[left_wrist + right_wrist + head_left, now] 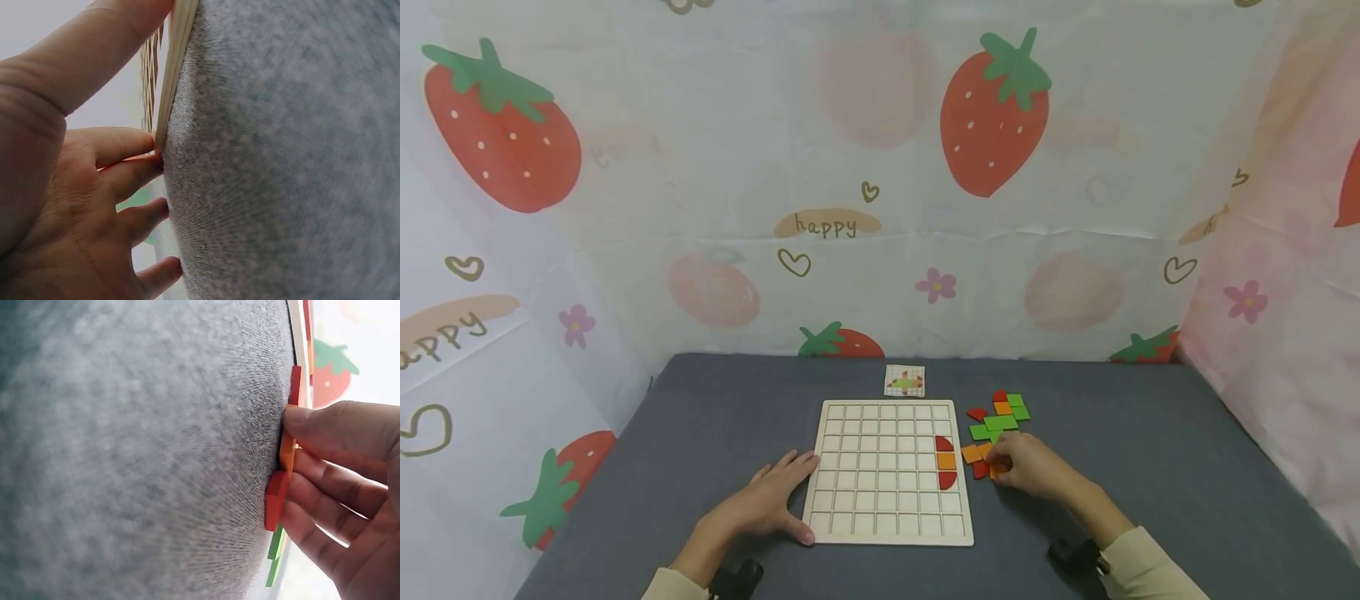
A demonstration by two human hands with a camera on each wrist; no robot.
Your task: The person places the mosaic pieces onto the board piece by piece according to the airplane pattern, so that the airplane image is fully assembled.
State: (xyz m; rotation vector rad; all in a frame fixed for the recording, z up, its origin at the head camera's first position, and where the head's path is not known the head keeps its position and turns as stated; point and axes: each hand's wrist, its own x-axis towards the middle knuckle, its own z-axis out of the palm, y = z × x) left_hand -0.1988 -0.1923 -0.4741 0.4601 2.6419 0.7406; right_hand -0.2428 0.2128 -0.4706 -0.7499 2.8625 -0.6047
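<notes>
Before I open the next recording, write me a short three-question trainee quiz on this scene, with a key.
1. True or false: the left hand touches the wooden grid board.
2. Where does the pattern card lie? (a) on the board; (b) beyond the board's far edge; (c) left of the board.
3. Fill in: on the board, one orange square tile sits between two ____.

Key: 1. True. 2. (b). 3. Red tiles.
</notes>
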